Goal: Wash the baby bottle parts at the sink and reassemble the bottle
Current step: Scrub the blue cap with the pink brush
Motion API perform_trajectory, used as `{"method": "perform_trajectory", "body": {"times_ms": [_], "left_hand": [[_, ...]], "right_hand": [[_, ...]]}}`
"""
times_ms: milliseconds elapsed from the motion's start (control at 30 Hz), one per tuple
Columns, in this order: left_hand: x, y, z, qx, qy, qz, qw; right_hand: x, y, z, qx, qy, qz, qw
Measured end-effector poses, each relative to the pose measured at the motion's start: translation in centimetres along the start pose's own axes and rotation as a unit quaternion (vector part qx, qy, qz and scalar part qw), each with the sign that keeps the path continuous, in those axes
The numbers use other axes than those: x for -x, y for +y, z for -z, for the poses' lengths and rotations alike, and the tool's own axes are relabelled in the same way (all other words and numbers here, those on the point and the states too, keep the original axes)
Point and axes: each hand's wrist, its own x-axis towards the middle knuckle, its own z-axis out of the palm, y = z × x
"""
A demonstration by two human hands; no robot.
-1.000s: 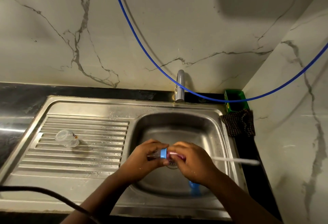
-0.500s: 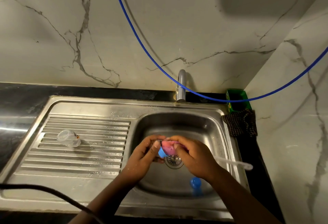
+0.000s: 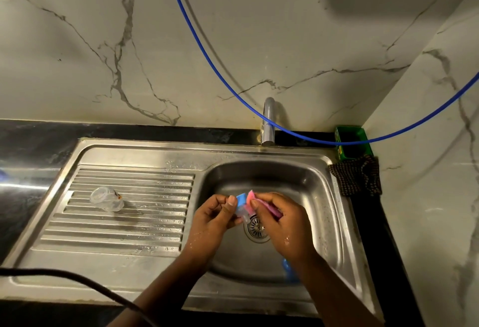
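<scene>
Since the earlier frame both hands have lifted slightly, exposing the drain (image 3: 255, 227). The left hand (image 3: 213, 219) pinches the blue bottle ring (image 3: 242, 203); the right hand (image 3: 281, 219) presses a pink sponge (image 3: 252, 197) against it. Wet fingers could drop the ring into the sink (image 3: 321, 197) below.

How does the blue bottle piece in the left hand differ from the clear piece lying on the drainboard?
The blue collar is opaque and coloured; the clear cap is see-through. The collar is pinched in the left hand over the basin, with the right hand pressing a pink sponge against it; the cap lies untouched on its side on the ribbed drainboard.
</scene>
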Motion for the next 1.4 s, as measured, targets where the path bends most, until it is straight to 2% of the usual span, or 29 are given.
{"method": "perform_trajectory", "body": {"times_ms": [100,167,233,333,433,600,733,800,967,1067,1167,1300,1400], "left_hand": [[0.0,0.6,-0.5,-0.004,0.003,-0.003,1.0],[0.1,0.7,-0.7,0.013,-0.007,0.009,1.0],[0.4,0.7,-0.7,0.024,-0.019,0.017,0.999],[0.9,1.2,-0.7,-0.022,-0.03,-0.011,0.999],[0.9,1.9,-1.1,-0.029,-0.027,-0.037,0.999],[0.9,2.3,-1.5,-0.026,-0.031,-0.044,0.998],[1.0,2.2,-1.7,-0.008,-0.036,-0.031,0.999],[1.0,2.1,-1.7,-0.011,-0.028,-0.029,0.999],[0.7,1.6,-1.4,0.022,-0.015,-0.017,1.0],[0.9,1.7,-1.4,0.0,-0.013,-0.029,0.999],[0.8,1.7,-1.1,0.028,-0.022,-0.024,0.999],[1.2,1.6,-1.2,-0.007,-0.028,-0.037,0.999],[1.0,1.9,-1.0,-0.017,-0.025,-0.056,0.998]], "right_hand": [[0.4,-1.0,-0.2,-0.022,0.037,0.015,0.999],[0.5,-1.7,-0.2,0.005,0.027,0.048,0.998],[0.2,-1.3,-0.2,0.021,0.027,0.034,0.999],[-0.2,-0.4,0.0,-0.011,0.034,-0.009,0.999],[0.3,-1.5,-0.2,-0.045,0.038,0.02,0.998],[0.9,-2.0,0.0,-0.106,0.102,0.045,0.988],[0.7,-1.4,0.1,-0.055,0.054,0.047,0.996],[0.6,-1.3,0.3,-0.075,0.055,0.025,0.995],[1.2,-2.3,-0.1,-0.037,0.064,0.065,0.995],[0.9,-2.0,-0.2,-0.059,0.078,0.025,0.995],[1.2,-2.2,-0.5,-0.054,0.045,0.064,0.995],[1.0,-1.2,-0.8,-0.099,0.054,-0.008,0.994],[1.4,-1.7,-1.0,-0.094,0.058,0.012,0.994]]}}
